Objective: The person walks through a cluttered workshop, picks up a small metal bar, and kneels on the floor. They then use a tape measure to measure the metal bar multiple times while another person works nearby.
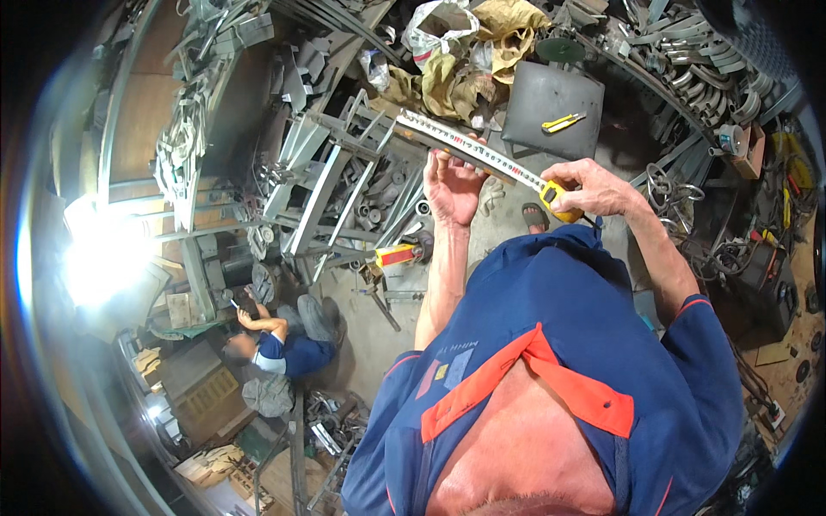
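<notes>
My right hand (594,189) grips a yellow tape measure (559,203) by its case, in front of my chest. Its white blade (499,160) is drawn out to the upper left and lies along a narrow metal bar (420,135). From below, my left hand (453,191) supports the bar near its middle, with fingers and thumb curled round its edges. Beyond my hands, a yellow utility knife (564,123) rests on a black stool seat (529,107).
A metal rack (331,185) holding pieces of steel stands left of my left hand. Open sacks (440,30) are at the far side, and curved metal parts (697,77) are heaped far right. Another person (297,348) crouches at the lower left. A wooden bench (796,344) is on the right.
</notes>
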